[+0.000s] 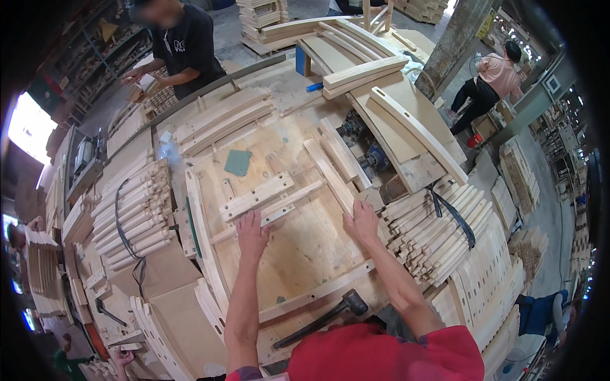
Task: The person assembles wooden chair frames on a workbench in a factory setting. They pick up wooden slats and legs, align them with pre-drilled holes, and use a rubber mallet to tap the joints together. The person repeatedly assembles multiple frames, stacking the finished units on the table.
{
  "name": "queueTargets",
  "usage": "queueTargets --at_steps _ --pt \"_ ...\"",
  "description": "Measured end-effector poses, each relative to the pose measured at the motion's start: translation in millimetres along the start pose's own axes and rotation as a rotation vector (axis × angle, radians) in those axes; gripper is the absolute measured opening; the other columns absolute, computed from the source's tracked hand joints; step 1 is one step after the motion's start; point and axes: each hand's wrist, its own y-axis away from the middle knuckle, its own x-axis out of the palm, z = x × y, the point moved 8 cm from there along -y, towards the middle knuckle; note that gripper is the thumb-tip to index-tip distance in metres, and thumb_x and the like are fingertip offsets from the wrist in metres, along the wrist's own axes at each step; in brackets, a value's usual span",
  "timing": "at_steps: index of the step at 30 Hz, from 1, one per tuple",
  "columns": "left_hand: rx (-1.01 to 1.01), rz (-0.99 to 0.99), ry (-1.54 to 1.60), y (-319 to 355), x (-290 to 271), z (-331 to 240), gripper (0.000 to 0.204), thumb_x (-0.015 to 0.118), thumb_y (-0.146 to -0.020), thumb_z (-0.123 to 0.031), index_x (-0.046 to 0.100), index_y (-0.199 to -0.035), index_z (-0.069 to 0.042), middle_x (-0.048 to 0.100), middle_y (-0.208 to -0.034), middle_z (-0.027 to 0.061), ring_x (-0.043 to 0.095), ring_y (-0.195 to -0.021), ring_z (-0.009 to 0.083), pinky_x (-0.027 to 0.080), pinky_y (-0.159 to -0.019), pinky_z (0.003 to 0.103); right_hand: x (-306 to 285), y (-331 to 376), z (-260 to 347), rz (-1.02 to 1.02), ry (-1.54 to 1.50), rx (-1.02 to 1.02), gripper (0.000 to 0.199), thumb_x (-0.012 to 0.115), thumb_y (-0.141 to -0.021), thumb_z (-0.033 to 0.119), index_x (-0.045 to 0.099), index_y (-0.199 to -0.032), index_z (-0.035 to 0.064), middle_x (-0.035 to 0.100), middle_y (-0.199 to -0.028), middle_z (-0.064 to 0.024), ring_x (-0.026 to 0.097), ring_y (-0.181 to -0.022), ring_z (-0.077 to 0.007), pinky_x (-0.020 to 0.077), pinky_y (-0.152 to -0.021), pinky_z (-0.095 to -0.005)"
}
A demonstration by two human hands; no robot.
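Note:
My left hand [253, 236] lies with its fingers stretched over a thin wooden crossbar, against the near edge of a short flat slat [257, 197] with drilled holes. My right hand [362, 223] is closed around the near end of a straight wooden post [327, 171]. The crossbar [298, 198] runs from this post toward a long curved wooden piece [201, 222] on the left. A straight wooden rail [321, 291] with small holes lies nearest me. Below it rests a black-headed mallet [354, 303], touched by neither hand.
Bundled wooden spindles lie at left [130, 216] and right [438, 228]. A green pad [238, 162] sits on the plywood worktop [298, 244]. Slotted curved slats [486, 286] are stacked at lower right. A co-worker [187, 47] stands across the bench, holding a pale block.

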Motion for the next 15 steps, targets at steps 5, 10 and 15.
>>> queueTargets --at_steps 5,10,15 --pt "0.027 -0.024 -0.016 0.4 -0.3 3.9 0.058 0.074 -0.087 -0.035 0.059 -0.129 0.002 0.060 -0.127 0.0184 0.055 -0.115 0.0380 0.040 -0.104 0.051 -2.6 25.4 -7.1 -0.086 -0.011 -0.017 0.057 0.071 -0.083 0.028 0.053 -0.130 -0.0013 0.061 -0.118 -0.0235 0.057 -0.108 -0.0429 0.0474 -0.092 -0.0524" --pt "0.012 -0.135 -0.091 6.7 -4.9 5.9 0.058 0.071 -0.087 -0.043 0.060 -0.126 -0.001 0.061 -0.124 0.0162 0.055 -0.115 0.0359 0.040 -0.104 0.051 -21.8 3.4 44.1 -0.143 0.090 -0.168 0.065 0.070 -0.085 0.026 0.049 -0.140 -0.0013 0.056 -0.132 -0.0238 0.050 -0.124 -0.0433 0.0411 -0.102 -0.0549" --pt "-0.046 -0.148 -0.116 8.7 -4.5 15.8 0.057 0.064 -0.092 -0.048 0.062 -0.124 -0.001 0.062 -0.122 0.0159 0.058 -0.114 0.0342 0.041 -0.103 0.051 10.3 -133.9 181.5 -0.178 -0.068 -0.701 0.069 0.067 -0.087 0.019 0.042 -0.148 -0.0023 0.051 -0.144 -0.0239 0.047 -0.132 -0.0430 0.0376 -0.109 -0.0516"
